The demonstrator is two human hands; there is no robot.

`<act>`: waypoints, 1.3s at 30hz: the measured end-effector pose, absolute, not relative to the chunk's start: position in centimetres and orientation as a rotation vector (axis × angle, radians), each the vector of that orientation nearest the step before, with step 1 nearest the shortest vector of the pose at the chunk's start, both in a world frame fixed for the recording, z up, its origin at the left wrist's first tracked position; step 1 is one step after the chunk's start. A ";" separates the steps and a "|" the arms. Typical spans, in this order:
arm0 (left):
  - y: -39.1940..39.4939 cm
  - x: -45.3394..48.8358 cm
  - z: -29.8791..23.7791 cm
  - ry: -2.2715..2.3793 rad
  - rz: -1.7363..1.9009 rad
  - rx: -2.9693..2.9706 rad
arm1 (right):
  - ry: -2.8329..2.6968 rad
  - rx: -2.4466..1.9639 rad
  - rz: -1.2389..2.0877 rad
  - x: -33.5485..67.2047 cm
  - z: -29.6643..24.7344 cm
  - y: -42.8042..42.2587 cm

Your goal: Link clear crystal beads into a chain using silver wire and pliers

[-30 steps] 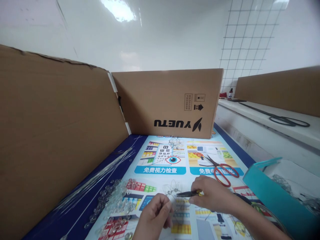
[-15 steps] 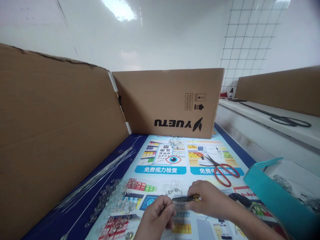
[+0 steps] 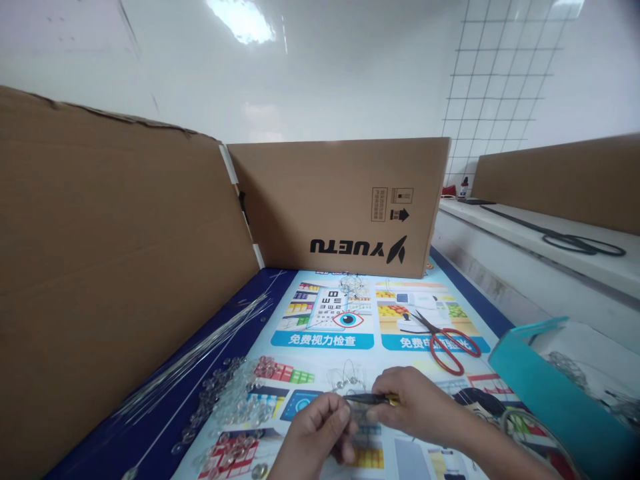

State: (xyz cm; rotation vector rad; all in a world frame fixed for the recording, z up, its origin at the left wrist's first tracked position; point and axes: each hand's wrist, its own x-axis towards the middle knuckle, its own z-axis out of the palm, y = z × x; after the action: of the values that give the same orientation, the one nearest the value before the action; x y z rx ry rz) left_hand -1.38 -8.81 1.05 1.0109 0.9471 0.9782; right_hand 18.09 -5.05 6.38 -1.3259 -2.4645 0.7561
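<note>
Upside-down YUETU cardboard box (image 3: 340, 207) at back, bigger cardboard panel (image 3: 110, 253) along left. Red scissors (image 3: 447, 341) lying open on printed mat (image 3: 325, 327). Clear beads (image 3: 225, 393) heaped near thin wire strands (image 3: 200, 360), left side. Teal box (image 3: 545, 393) at right, contents blurry, maybe more beads. Black scissors (image 3: 575, 240) on far ledge (image 3: 500, 230).

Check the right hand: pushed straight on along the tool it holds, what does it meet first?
Likely the left hand: the right hand grips a dark tool pointing leftward, its tip at the left fingers. Whether they touch is unclear.
</note>
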 end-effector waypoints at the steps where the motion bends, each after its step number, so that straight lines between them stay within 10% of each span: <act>1: -8.8 -1.3 1.1 0.937 0.976 0.989 | -2.458 -1.331 0.753 18.0 6.4 -5.1; 39: -2.3 -2.7 0.2 1.436 0.769 2.128 | -2.566 -1.452 -0.221 17.9 3.6 -2.9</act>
State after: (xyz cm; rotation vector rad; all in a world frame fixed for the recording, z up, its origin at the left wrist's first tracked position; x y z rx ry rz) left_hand -2.74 -2.34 0.21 2.1285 1.4363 0.7693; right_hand 17.90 -2.90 3.58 -1.4515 -2.5656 -0.2214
